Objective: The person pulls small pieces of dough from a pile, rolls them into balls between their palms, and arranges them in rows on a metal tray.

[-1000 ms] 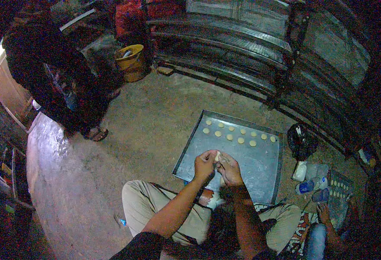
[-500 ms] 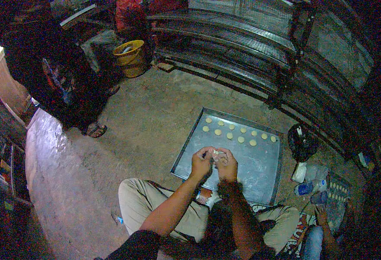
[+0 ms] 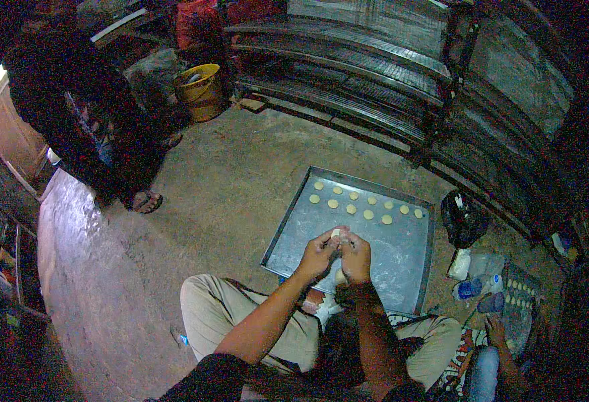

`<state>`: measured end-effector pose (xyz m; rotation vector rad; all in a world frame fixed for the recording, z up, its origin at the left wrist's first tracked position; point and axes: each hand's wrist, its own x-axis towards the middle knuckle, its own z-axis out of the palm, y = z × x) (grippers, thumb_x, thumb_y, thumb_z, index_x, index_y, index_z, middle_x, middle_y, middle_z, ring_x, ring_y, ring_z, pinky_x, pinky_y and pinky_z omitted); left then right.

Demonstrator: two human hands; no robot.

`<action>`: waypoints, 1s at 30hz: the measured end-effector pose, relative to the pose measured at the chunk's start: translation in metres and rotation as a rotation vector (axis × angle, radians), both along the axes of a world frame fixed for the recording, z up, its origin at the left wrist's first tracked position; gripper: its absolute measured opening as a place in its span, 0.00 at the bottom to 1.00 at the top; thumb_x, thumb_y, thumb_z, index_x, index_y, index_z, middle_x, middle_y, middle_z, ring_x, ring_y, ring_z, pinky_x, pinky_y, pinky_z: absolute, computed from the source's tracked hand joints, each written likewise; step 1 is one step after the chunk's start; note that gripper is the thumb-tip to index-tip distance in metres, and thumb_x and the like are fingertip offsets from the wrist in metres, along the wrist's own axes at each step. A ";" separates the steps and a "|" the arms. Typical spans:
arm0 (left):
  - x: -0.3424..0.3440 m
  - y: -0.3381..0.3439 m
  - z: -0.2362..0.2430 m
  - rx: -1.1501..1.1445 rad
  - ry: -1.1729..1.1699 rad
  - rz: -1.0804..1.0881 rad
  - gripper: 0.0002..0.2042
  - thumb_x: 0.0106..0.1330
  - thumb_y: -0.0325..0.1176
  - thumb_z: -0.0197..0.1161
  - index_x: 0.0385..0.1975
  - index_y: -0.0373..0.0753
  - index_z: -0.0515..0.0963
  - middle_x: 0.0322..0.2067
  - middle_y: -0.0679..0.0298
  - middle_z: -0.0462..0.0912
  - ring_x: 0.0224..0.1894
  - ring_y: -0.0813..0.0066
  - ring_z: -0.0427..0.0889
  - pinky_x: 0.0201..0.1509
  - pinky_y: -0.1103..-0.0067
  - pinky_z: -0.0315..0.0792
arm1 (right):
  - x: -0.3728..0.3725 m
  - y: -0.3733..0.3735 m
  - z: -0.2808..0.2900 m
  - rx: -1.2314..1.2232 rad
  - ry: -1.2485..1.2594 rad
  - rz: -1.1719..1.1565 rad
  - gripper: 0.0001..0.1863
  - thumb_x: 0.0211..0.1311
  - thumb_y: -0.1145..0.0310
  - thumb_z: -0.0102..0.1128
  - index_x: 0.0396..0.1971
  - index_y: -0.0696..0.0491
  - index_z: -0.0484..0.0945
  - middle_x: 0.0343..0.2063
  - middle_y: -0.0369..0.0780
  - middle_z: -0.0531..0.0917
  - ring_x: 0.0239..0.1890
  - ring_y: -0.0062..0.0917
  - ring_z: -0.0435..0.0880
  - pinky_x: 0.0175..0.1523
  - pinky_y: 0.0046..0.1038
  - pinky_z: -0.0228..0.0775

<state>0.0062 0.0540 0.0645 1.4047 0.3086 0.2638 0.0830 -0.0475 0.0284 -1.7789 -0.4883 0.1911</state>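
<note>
The left hand point(image 3: 317, 255) and right hand point(image 3: 356, 258) are pinching a small pale dough piece point(image 3: 337, 233) between narrowed fingers, over the metal tray point(image 3: 402, 275). It is probably feeling light, soft and easily dented, so flat fingertips at 2 opposite edges are likely suiting it.

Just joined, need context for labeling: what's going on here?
A person sits cross-legged, left hand and right hand together, fingers pinching a small pale piece above a large metal tray. Flat pale rounds lie in two rows toward the tray's far side: seven in the farther row, five in the nearer. At right, another person's hand is beside a second tray bearing similar rounds.
</note>
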 end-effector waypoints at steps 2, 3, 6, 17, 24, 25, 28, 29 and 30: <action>0.001 0.001 -0.013 -0.010 -0.006 0.090 0.16 0.76 0.36 0.50 0.57 0.34 0.74 0.42 0.61 0.84 0.37 0.74 0.82 0.44 0.79 0.75 | -0.001 -0.001 0.005 0.063 0.190 0.095 0.16 0.70 0.60 0.53 0.41 0.59 0.81 0.29 0.44 0.85 0.31 0.32 0.83 0.40 0.33 0.74; 0.003 0.004 -0.019 -0.201 -0.069 0.083 0.16 0.76 0.37 0.50 0.55 0.35 0.75 0.41 0.61 0.84 0.35 0.74 0.81 0.42 0.80 0.75 | -0.002 -0.001 0.007 0.094 0.286 0.143 0.16 0.70 0.60 0.53 0.41 0.59 0.81 0.28 0.42 0.85 0.31 0.30 0.83 0.39 0.33 0.74; 0.002 0.015 -0.027 -0.624 -0.214 0.030 0.17 0.77 0.43 0.48 0.48 0.37 0.78 0.36 0.63 0.83 0.30 0.78 0.78 0.36 0.82 0.73 | -0.013 0.002 0.032 0.392 0.688 0.276 0.17 0.74 0.60 0.51 0.49 0.58 0.79 0.30 0.36 0.81 0.28 0.15 0.76 0.33 0.20 0.68; 0.001 -0.008 0.004 -0.396 -0.137 -0.014 0.18 0.77 0.42 0.48 0.55 0.38 0.75 0.33 0.71 0.79 0.27 0.88 0.73 0.30 0.88 0.70 | -0.011 -0.004 0.023 0.466 0.676 0.316 0.15 0.75 0.61 0.49 0.43 0.58 0.76 0.30 0.35 0.78 0.29 0.18 0.73 0.38 0.23 0.69; 0.000 0.004 -0.001 -0.566 -0.168 -0.058 0.16 0.76 0.40 0.50 0.53 0.38 0.76 0.29 0.72 0.77 0.27 0.88 0.72 0.29 0.90 0.67 | -0.011 -0.005 0.015 0.802 0.842 0.476 0.15 0.74 0.62 0.49 0.49 0.58 0.73 0.34 0.36 0.78 0.32 0.20 0.74 0.43 0.26 0.70; 0.000 0.003 0.000 -0.455 -0.133 -0.067 0.16 0.76 0.41 0.50 0.54 0.38 0.76 0.29 0.72 0.77 0.27 0.88 0.72 0.30 0.90 0.67 | -0.012 -0.005 0.014 0.790 0.874 0.446 0.14 0.74 0.62 0.50 0.47 0.57 0.74 0.33 0.36 0.78 0.32 0.19 0.74 0.42 0.25 0.69; 0.000 0.003 0.004 -0.194 -0.053 -0.143 0.18 0.75 0.43 0.51 0.57 0.41 0.75 0.38 0.71 0.80 0.31 0.90 0.71 0.36 0.89 0.69 | -0.014 -0.004 0.015 0.785 0.959 0.361 0.11 0.74 0.61 0.50 0.43 0.54 0.74 0.30 0.34 0.77 0.29 0.17 0.72 0.38 0.23 0.67; -0.001 0.003 0.004 -0.195 -0.080 -0.152 0.18 0.75 0.44 0.51 0.57 0.41 0.75 0.40 0.70 0.80 0.32 0.89 0.72 0.38 0.89 0.70 | -0.015 -0.005 0.016 0.807 0.980 0.336 0.10 0.74 0.61 0.51 0.41 0.53 0.74 0.29 0.33 0.77 0.28 0.17 0.71 0.37 0.23 0.66; -0.001 0.003 0.004 -0.197 -0.107 -0.161 0.19 0.75 0.44 0.51 0.58 0.41 0.75 0.42 0.69 0.80 0.34 0.88 0.73 0.40 0.88 0.70 | -0.016 -0.005 0.018 0.828 1.001 0.312 0.10 0.74 0.61 0.51 0.40 0.52 0.74 0.29 0.32 0.76 0.28 0.16 0.71 0.36 0.22 0.65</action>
